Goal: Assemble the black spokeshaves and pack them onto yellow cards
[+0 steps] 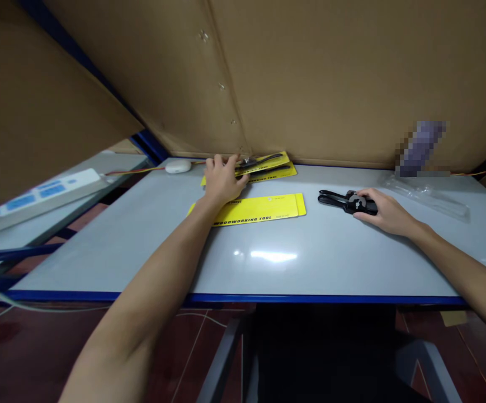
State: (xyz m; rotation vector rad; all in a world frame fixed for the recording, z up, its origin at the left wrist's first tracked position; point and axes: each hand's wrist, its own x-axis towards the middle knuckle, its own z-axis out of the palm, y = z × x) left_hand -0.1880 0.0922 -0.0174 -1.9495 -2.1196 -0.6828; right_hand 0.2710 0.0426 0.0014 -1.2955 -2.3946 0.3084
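My left hand (222, 178) lies over the left end of packaged tools at the back of the table, fingers spread. These are yellow carded packs (284, 160) with black-handled tools under clear plastic, two overlapping. Below that hand, flat yellow cards (259, 210) printed "WOODWORKING TOOL" are stacked with their edges offset. On the right, my right hand (387, 211) is closed around one end of black-handled pliers (354, 202). Their grey metal heads show by the fingertips, and the handles point left. More than one pair seems to lie there, but I cannot tell exactly.
Clear plastic blister shells (431, 196) lie at the right rear, beside a pixelated upright patch. A white case (178, 165) sits at the back left. A power strip (50, 193) rests on the side table. Brown cardboard walls (330, 78) enclose the blue-edged table (310, 263).
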